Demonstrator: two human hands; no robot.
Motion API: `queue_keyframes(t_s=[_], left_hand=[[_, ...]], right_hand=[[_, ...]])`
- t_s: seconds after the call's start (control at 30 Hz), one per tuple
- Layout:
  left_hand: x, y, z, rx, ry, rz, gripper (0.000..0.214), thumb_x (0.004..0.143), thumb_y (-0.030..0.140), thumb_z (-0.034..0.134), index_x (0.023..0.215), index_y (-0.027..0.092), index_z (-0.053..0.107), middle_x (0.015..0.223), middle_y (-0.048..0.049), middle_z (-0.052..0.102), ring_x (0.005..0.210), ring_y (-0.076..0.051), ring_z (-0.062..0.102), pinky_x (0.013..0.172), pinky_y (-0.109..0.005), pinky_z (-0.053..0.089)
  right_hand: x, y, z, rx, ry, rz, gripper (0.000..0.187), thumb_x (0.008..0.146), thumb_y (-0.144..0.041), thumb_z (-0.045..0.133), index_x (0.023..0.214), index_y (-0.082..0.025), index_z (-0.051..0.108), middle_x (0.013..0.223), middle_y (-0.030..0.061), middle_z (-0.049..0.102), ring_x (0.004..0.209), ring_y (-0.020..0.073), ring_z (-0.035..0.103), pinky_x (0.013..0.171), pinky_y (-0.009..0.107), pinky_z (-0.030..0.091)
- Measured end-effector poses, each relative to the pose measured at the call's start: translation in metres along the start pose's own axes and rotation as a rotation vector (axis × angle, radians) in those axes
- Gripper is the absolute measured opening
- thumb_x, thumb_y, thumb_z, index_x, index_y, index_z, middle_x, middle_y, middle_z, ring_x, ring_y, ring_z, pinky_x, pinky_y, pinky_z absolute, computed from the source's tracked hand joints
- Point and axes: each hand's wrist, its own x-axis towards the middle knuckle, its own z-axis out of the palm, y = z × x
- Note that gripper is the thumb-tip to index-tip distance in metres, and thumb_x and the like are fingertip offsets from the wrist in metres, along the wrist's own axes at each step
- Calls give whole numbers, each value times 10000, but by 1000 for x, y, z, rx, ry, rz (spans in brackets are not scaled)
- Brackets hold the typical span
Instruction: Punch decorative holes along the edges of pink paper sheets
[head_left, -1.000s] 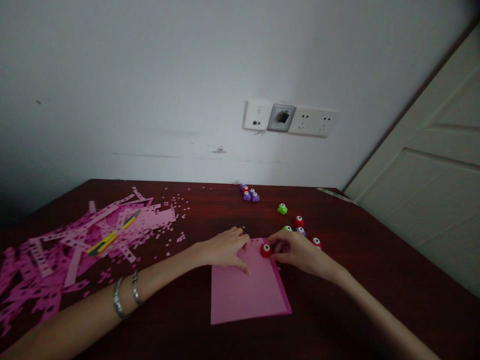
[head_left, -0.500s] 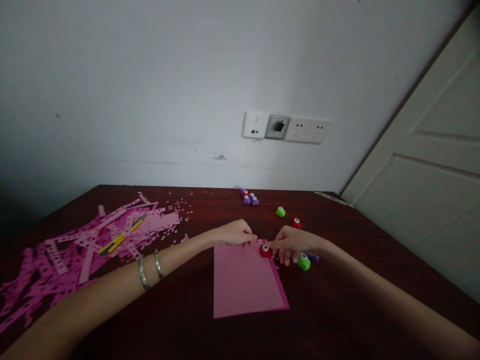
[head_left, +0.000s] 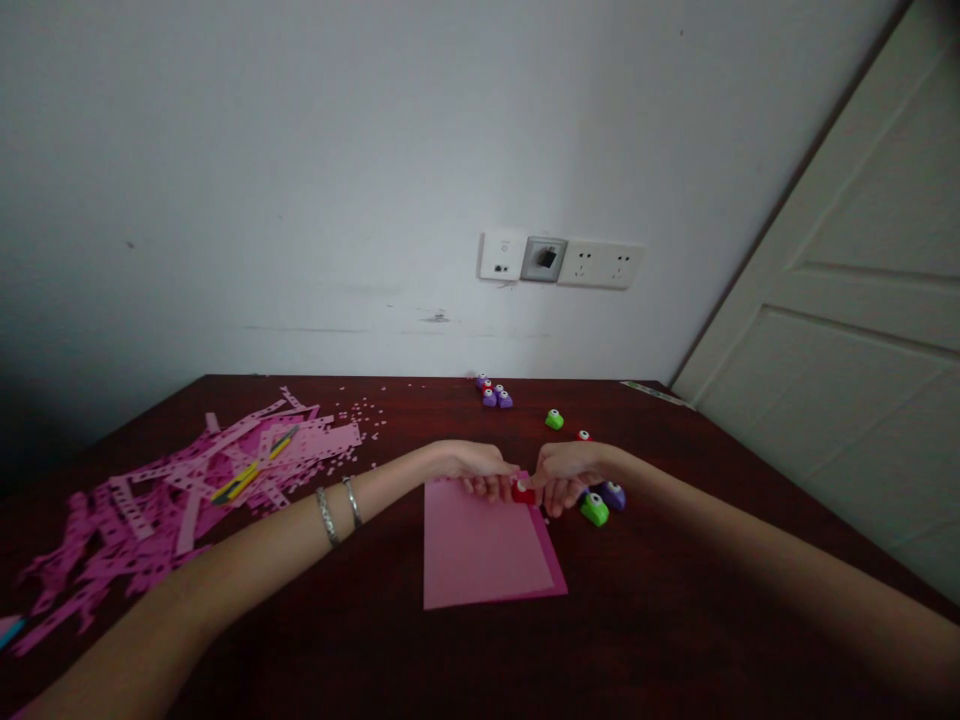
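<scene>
A pink paper sheet (head_left: 484,550) lies on the dark wooden table (head_left: 660,600). At its far edge sits a small red punch (head_left: 522,490). My left hand (head_left: 480,467) has its fingers curled on the sheet's far edge, touching the punch from the left. My right hand (head_left: 566,472) presses down on the punch from the right with closed fingers. A green punch (head_left: 595,509) and a purple punch (head_left: 614,494) lie just right of my right hand.
Pink paper strips and scraps (head_left: 180,490) with a yellow utility knife (head_left: 251,468) cover the table's left. More small punches (head_left: 492,393) lie near the wall, plus a green one (head_left: 554,419). Wall sockets (head_left: 561,262) sit above; a door (head_left: 840,330) stands right.
Both hands have closed in on the red punch at the sheet's far edge. The green and purple punches now lie nearer, right of my right hand. The camera tilted up slightly.
</scene>
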Motion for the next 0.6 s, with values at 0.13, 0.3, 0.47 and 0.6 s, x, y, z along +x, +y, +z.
queue_keyframes(t_s=[0.13, 0.3, 0.47, 0.6], left_hand=[[7, -6, 1, 2, 58, 60, 501, 861, 524, 345, 676, 138, 605, 573, -25, 542, 434, -77, 400, 456, -236, 288], [13, -9, 4, 42, 107, 105, 484, 872, 479, 339, 576, 148, 531, 507, -6, 495, 415, -84, 393, 450, -249, 287], [11, -8, 5, 32, 140, 124, 494, 838, 531, 373, 586, 143, 546, 501, 1, 487, 410, -82, 398, 428, -242, 271], [4, -5, 4, 13, 117, 137, 559, 748, 656, 434, 617, 134, 581, 541, -4, 502, 431, -73, 388, 426, -232, 247]], right_hand=[[2, -4, -1, -11, -7, 17, 215, 712, -290, 637, 644, -89, 671, 551, 79, 676, 541, 120, 644, 466, 144, 487], [0, -4, 2, -3, 19, 5, 235, 734, -319, 616, 656, -103, 669, 548, 63, 672, 541, 118, 641, 477, 151, 495], [2, -1, 2, 12, 24, -7, 245, 737, -329, 617, 666, -100, 668, 563, 64, 672, 544, 114, 640, 479, 150, 493], [0, -2, 3, 17, 20, 2, 248, 729, -331, 624, 659, -97, 667, 560, 73, 671, 527, 117, 635, 462, 151, 484]])
